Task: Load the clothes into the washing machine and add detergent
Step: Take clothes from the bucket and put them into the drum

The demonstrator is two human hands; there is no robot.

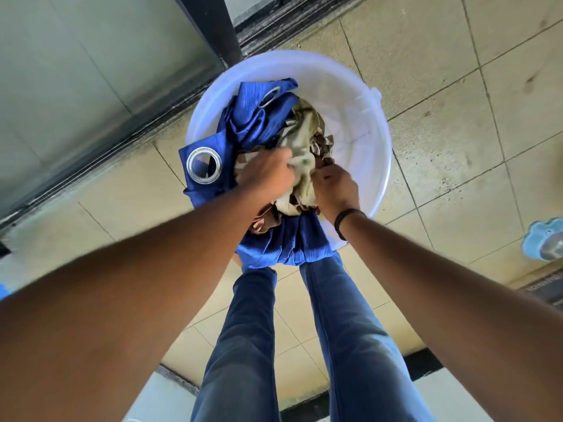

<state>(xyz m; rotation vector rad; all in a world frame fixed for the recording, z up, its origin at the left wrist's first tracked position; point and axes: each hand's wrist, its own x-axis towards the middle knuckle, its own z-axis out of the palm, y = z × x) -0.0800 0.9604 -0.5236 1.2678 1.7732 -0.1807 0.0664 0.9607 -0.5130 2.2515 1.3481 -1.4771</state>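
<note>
Both forearms reach down over my jeans toward the white plastic bucket on the tiled floor, since the laundry sits low and I have to stoop to gather it. My left hand is curled into the beige cloth, fingers buried in its folds, and my right hand, black band at the wrist, pinches the same bundle just beside it, so I judge I am bunching it to lift it out in one go. Beyond and to the left of my left hand, the blue eyelet curtain spills over the rim, one metal ring close to my knuckles; another fold hangs under my wrists. No washing machine or detergent is visible from here
</note>
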